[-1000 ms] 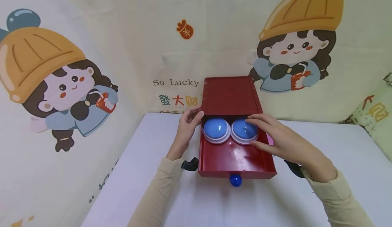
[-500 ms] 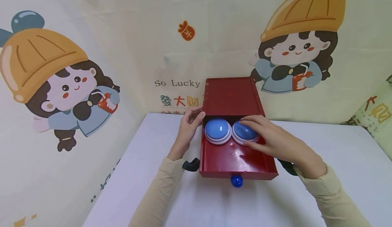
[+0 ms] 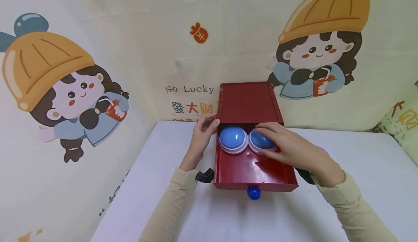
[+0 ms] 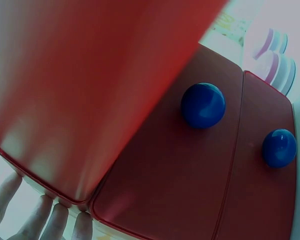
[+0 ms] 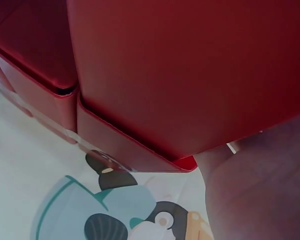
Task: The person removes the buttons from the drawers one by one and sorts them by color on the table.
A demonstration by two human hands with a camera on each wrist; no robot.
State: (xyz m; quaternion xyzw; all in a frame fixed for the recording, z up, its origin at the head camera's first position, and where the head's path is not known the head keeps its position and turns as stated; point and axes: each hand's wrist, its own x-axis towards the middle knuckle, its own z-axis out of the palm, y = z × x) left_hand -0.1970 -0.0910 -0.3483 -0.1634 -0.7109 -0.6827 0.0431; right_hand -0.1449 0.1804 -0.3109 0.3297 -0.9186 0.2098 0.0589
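Observation:
A red drawer cabinet (image 3: 246,102) stands against the wall, its top drawer (image 3: 238,169) pulled out. Two round push buttons with blue domes and white bases sit side by side at the drawer's back. My right hand (image 3: 295,147) holds the right blue button (image 3: 261,139), thumb on its near rim and fingers over its far side. The left blue button (image 3: 232,137) is untouched. My left hand (image 3: 200,136) rests against the cabinet's left side, thumb at the front corner. Its fingertips show along that side in the left wrist view.
A blue knob (image 3: 253,193) sticks out from the drawer front. Below, closed drawers carry an upper knob (image 4: 203,105) and a lower knob (image 4: 279,148). Pink-and-white round things (image 4: 277,70) stand on the white table (image 3: 356,158) to the right. A printed cloth (image 3: 183,60) hangs behind.
My right hand has moved left and farther over the right blue button, its thumb and fingers coming round it. The left hand stays at the cabinet's side.

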